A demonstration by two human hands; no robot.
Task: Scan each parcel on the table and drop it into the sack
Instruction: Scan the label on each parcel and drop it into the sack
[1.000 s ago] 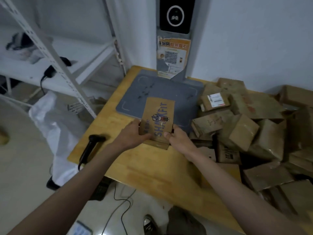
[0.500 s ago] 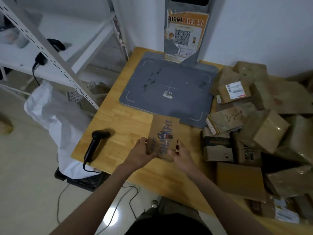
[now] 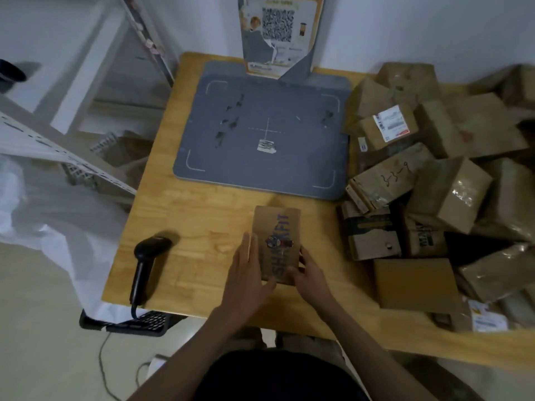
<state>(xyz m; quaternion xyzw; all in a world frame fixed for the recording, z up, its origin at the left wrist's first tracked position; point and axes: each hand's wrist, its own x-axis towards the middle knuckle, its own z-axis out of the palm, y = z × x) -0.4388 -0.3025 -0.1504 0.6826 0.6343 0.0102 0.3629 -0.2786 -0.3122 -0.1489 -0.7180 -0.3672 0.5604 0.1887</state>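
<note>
Both hands hold a small brown parcel (image 3: 277,245) printed with blue letters, just below the middle of the frame. The left hand (image 3: 246,274) lies along the parcel's left edge with its fingers nearly straight and the thumb under the lower corner. The right hand (image 3: 309,274) grips the lower right corner, fingers curled round the edge.

A second ago the parcel was raised over the near edge of the gray scanning pad (image 3: 265,134); half a second ago it was already clear of the pad. Now it sits lower in the frame, over the bare wood of the table (image 3: 185,227), near the front edge and apart from the pad. The view has tilted down as well, so the pad's cross mark and a torn sticker show in full, and only the stand's QR poster (image 3: 278,33) remains at the top of the frame.

A black handheld scanner (image 3: 146,264) lies on the table at lower left, in the same spot as before. The white sack (image 3: 58,227) hangs off the table's left side. A heap of brown boxes (image 3: 434,183) fills the right of the frame.
</note>
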